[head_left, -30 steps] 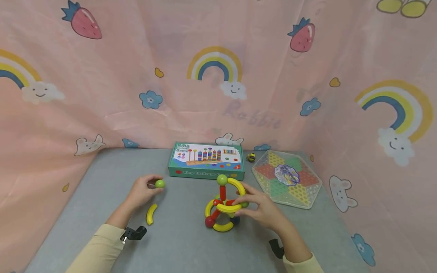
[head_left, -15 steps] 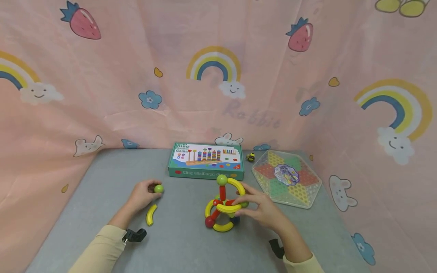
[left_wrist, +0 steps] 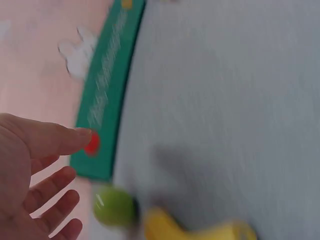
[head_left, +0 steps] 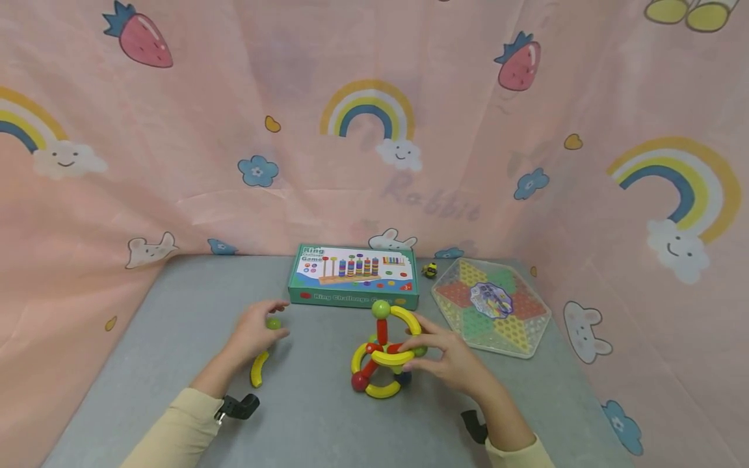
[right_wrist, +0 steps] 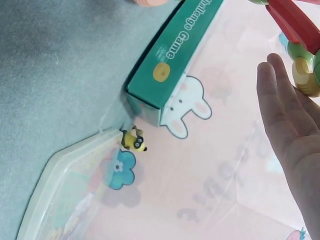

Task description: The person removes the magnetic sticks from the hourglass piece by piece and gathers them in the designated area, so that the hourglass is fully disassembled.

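Note:
In the head view a ball-and-stick building toy stands on the table, its red rods and yellow curved sticks joined by green, red and dark balls. My right hand pinches it at the right side, thumb and fingers around a yellow curved stick near a green ball. At left, a loose green ball lies between the spread thumb and fingers of my left hand. The left wrist view shows that green ball apart from the fingertips. Below the left hand lies a loose yellow curved stick.
Behind the toy is a green Ring Challenge Game box. A small bee figure stands to the right of it. Farther right lies a clear hexagonal case with a coloured star board. A pink printed curtain hangs around the table.
My left hand lowers the green ball toward the table, lets go of it and spreads its fingers. The right hand keeps its hold on the toy in the same place.

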`<state>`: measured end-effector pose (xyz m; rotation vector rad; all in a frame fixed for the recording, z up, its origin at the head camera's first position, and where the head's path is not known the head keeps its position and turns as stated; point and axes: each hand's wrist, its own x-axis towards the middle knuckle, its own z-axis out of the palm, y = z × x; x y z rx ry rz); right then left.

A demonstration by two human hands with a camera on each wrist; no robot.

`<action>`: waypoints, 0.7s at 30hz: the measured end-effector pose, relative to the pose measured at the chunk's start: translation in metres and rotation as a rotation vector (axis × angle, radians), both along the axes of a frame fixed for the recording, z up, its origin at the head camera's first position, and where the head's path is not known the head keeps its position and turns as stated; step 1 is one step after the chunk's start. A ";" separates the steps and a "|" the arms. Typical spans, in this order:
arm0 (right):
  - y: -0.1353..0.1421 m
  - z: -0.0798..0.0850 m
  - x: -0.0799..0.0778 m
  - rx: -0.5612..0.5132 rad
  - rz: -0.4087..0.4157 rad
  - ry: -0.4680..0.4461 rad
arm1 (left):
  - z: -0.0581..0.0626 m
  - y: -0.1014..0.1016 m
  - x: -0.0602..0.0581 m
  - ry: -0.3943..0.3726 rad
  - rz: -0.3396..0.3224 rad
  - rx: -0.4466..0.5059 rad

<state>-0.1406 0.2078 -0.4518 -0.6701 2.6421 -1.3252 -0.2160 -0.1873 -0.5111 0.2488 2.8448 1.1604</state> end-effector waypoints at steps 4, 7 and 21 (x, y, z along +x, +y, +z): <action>0.000 0.000 0.001 -0.013 0.001 -0.005 | 0.010 0.030 0.015 0.021 -0.074 0.038; 0.001 0.000 0.001 -0.014 0.004 -0.008 | 0.007 0.054 0.031 0.000 -0.154 0.069; 0.005 0.003 -0.001 -0.019 -0.015 -0.034 | -0.037 0.135 0.070 -0.217 -0.163 0.098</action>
